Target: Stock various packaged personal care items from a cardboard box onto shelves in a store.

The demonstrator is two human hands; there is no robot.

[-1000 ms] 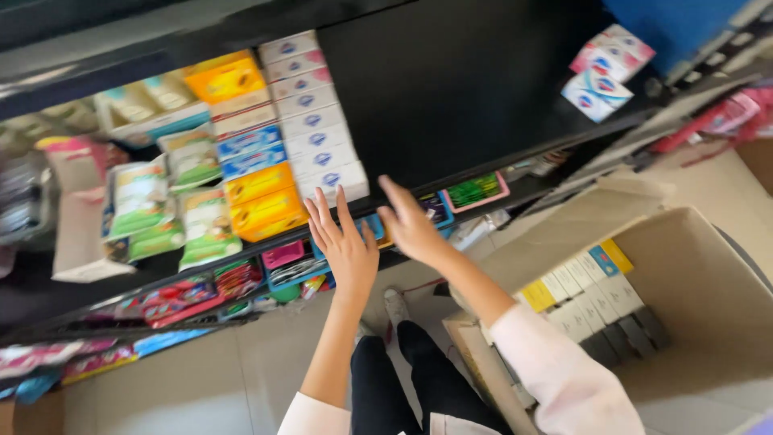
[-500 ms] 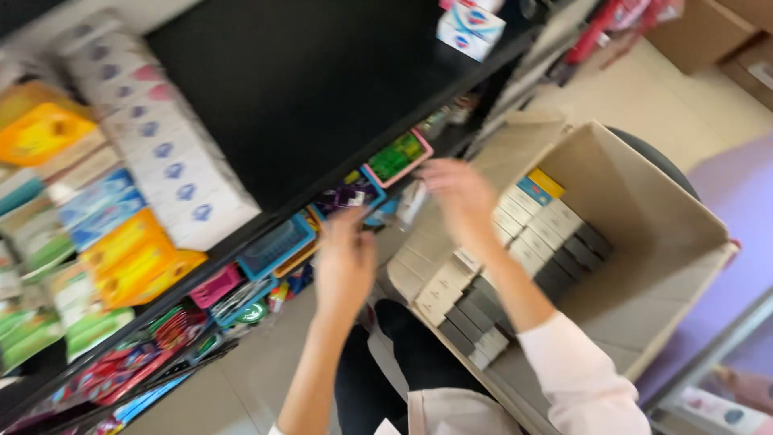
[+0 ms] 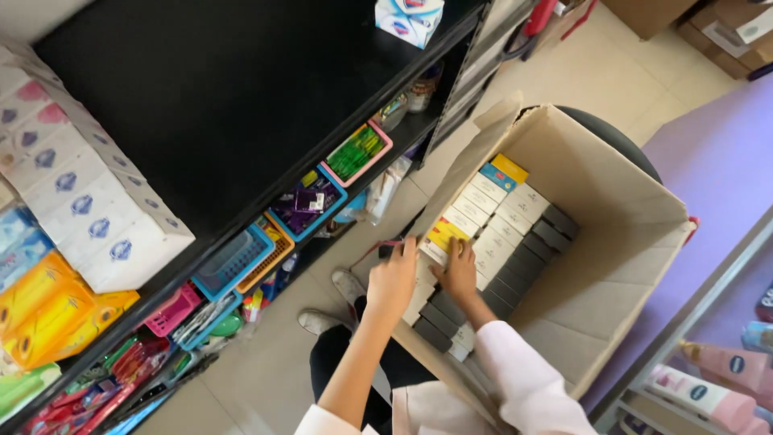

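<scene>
Centre frame: left hand (image 3: 392,280) and right hand (image 3: 459,270) gripping slim white cartons (image 3: 483,229) – rowed inside the open cardboard box (image 3: 620,234). Upper left – white packs (image 3: 84,213) stacked on black shelf (image 3: 241,89).

I wear a pale pink long-sleeved top, the left sleeve (image 3: 322,421) pushed up and the right sleeve (image 3: 527,387) down to the wrist. My trousers (image 3: 346,362) are black, and my shoes (image 3: 348,283) are light-coloured.
</scene>
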